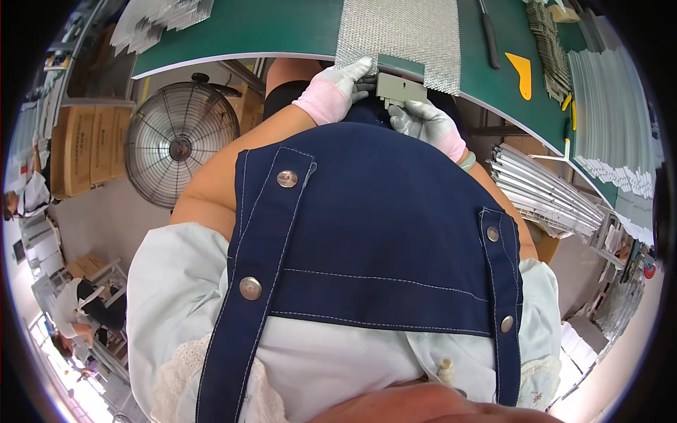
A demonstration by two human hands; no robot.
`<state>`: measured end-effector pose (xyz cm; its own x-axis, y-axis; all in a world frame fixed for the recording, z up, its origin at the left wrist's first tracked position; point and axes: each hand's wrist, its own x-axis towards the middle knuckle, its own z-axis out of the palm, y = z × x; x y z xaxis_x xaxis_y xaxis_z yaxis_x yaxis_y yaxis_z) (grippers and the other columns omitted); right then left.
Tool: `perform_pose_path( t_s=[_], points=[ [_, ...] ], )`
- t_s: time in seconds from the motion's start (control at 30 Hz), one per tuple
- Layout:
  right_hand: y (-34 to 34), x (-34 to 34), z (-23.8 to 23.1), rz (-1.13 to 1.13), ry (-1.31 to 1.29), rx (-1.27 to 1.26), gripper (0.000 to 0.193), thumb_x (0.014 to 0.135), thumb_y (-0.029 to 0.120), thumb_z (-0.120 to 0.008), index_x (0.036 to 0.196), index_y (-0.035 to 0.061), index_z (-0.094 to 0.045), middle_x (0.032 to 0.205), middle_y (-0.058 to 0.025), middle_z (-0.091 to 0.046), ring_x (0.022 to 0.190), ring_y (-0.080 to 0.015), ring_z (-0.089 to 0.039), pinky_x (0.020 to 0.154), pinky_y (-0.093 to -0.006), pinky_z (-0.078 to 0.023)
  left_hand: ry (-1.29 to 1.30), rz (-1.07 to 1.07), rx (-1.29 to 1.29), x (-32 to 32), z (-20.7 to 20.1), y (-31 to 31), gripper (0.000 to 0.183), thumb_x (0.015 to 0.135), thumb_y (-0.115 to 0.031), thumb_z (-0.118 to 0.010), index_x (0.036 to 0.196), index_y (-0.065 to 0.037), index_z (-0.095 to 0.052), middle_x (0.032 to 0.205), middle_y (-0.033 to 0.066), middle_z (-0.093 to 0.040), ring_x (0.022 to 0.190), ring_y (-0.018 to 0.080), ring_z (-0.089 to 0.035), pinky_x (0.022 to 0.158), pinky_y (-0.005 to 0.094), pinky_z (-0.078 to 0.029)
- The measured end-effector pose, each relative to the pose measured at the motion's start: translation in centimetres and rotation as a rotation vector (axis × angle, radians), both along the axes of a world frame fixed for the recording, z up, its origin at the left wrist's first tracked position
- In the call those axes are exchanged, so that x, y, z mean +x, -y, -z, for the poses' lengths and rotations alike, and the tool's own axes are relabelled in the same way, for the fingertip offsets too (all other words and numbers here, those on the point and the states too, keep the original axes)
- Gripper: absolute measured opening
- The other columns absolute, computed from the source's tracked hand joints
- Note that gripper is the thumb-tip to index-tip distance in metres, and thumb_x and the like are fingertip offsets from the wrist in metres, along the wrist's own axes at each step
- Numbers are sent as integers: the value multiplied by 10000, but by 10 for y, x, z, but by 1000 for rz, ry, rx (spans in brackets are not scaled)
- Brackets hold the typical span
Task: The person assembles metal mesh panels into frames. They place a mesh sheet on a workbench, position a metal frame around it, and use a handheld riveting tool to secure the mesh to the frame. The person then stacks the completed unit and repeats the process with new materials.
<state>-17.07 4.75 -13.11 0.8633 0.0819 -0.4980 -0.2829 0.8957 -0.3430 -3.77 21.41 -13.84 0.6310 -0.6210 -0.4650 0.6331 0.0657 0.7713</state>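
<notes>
A flat grey-beige rectangular piece [402, 90] with a small slot and short prongs on its lower edge is held upright at the table's near edge. My left hand [337, 90], in a white glove with a pink cuff, has bent fingers at the piece's left end; its fingertips are partly hidden. Below the right end, my right hand [429, 127], gloved the same way, closes its thumb and fingers on the lower edge. Just beyond lies a silvery mesh sheet [398, 32], its near edge hanging beside both hands.
On the green table [268, 28] are a black-handled tool [489, 35], a yellow scraper [522, 74] and stacked pale strips [613, 113] at right. White profiles [543, 187] sit below. A floor fan [180, 144] and cardboard boxes [92, 148] stand left; another person [77, 307] is farther off.
</notes>
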Motion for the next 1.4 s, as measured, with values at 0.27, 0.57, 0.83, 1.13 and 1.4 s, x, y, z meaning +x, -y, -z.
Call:
perform_pose_path(
  t_s=[0.27, 0.57, 0.83, 1.13, 1.4],
  points=[
    [-1, 4, 1, 31, -23, -193, 370, 946, -3, -486, 1311, 10, -430, 1155, -169, -574, 923, -244, -650, 787, -341, -583, 44, 26, -37, -2, 5, -3, 382, 1001, -332, -555, 1216, -19, -593, 1184, 108, -627, 1139, 216, -582, 1018, 375, -439],
    [-4, 8, -3, 47, -20, -218, 381, 942, -6, -494, 1317, 9, -425, 1168, -160, -576, 939, -250, -652, 773, -345, -578, 27, -12, -30, 2, 12, -2, 407, 965, -343, -621, 1148, 21, -630, 1100, 109, -668, 1049, 197, -634, 926, 319, -506],
    [-4, 12, -6, -12, -38, -307, 386, 937, 41, -565, 1303, 2, -447, 1166, -144, -590, 981, -255, -642, 813, -376, -560, 101, 226, 57, -5, -3, -9, 409, 969, -376, -605, 1199, -38, -625, 1106, 67, -652, 1036, 153, -589, 935, 323, -453],
    [13, 12, -3, 219, 32, -349, 283, 1004, 260, -544, 1173, 34, -542, 1151, -121, -597, 1049, -232, -588, 906, -404, -480, 119, 307, 173, -5, -21, -12, 408, 956, -379, -613, 1147, -18, -621, 1035, 68, -653, 851, 105, -562, 789, 270, -470],
    [22, 8, -2, 146, -3, -542, 352, 989, 286, -581, 1198, 5, -541, 1179, -159, -610, 970, -265, -630, 816, -383, -532, 114, 254, 181, -12, -25, -8, 437, 969, -397, -586, 1154, -2, -610, 1031, 72, -642, 874, 120, -563, 811, 280, -466]
  ],
)
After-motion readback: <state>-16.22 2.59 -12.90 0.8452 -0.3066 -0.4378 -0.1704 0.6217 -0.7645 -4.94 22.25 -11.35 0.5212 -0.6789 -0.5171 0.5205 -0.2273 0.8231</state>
